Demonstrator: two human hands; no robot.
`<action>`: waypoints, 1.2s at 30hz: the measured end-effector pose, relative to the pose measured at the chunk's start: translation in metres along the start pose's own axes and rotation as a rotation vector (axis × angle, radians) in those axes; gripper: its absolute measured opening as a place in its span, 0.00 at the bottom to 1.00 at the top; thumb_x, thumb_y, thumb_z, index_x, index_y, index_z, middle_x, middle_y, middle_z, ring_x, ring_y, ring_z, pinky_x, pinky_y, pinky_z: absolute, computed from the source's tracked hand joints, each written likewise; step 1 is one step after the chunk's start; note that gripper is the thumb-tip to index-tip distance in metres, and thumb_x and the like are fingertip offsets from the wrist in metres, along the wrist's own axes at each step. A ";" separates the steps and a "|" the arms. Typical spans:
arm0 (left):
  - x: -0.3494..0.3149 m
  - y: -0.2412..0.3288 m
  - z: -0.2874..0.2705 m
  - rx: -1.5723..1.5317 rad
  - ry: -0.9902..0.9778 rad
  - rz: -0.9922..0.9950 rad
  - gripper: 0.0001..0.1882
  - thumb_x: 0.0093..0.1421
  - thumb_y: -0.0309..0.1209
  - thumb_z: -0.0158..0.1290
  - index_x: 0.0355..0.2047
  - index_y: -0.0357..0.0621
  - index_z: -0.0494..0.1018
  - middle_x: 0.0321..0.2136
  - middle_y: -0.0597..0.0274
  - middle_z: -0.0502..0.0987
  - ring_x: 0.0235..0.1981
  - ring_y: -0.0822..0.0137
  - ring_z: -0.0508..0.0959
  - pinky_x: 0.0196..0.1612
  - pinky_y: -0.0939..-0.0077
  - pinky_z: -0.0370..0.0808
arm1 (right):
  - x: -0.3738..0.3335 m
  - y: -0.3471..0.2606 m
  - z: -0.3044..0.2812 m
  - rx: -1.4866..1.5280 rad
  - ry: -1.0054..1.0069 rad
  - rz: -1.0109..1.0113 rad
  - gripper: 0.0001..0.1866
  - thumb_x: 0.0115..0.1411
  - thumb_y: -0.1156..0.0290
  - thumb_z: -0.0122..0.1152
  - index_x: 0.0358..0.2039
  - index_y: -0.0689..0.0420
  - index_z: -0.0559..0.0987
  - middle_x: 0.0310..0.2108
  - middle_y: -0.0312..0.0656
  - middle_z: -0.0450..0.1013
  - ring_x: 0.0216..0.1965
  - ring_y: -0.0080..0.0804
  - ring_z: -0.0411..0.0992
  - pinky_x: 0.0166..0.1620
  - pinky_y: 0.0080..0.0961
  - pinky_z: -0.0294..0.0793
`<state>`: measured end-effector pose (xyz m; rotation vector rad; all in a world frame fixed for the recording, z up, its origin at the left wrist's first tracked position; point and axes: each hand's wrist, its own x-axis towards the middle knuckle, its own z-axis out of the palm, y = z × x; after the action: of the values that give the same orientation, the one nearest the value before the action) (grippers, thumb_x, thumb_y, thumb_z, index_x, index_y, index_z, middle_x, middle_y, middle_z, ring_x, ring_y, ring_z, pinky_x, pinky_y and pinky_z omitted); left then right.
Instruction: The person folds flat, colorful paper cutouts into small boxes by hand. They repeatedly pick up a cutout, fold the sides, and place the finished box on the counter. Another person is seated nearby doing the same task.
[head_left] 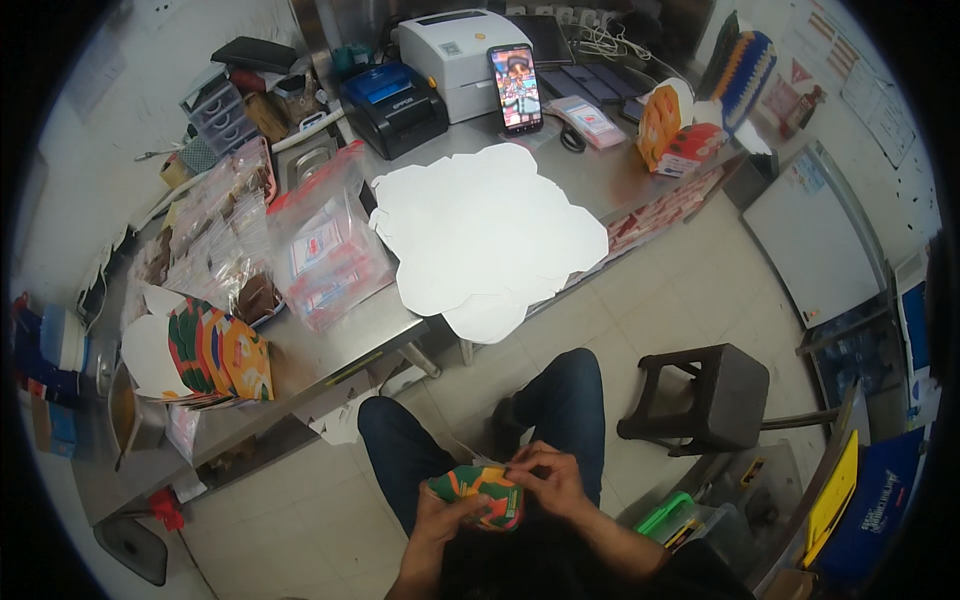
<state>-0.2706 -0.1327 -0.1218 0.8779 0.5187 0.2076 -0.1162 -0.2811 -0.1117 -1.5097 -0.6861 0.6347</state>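
Note:
Above my lap, my left hand (440,512) grips a small printed paper carton (478,488) in green, orange and red, its thumb lying across the front. At the carton's upper right edge, my right hand (553,482) has its thumb and fingers pinched together. A thin pale strip or strand shows near those fingertips, too small to name surely. Beyond my knees, a pile of white scallop-edged card blanks (490,230) lies on the metal table (590,170), overhanging its front edge. A row of nested printed cartons (225,350) stands at the table's left end.
Plastic bags (325,250) and packets of brown contents (215,240) cover the table's left side. Behind are a black printer (395,110), a white printer (460,60) and a propped phone (516,90). Folded cartons (680,130) stand right. A dark stool (700,400) is beside my right knee.

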 end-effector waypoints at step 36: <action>-0.019 -0.006 0.010 -0.350 -0.012 -0.176 0.15 0.62 0.20 0.55 0.49 0.41 0.75 0.46 0.60 0.79 0.47 0.70 0.79 0.52 0.71 0.75 | -0.007 -0.022 0.001 -0.473 -0.257 -0.378 0.12 0.53 0.80 0.59 0.39 0.65 0.77 0.53 0.55 0.72 0.43 0.46 0.79 0.41 0.31 0.82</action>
<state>-0.2823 -0.1503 -0.1147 0.4892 0.5260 0.1269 -0.1224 -0.2847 -0.0894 -1.6756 -1.3555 0.3912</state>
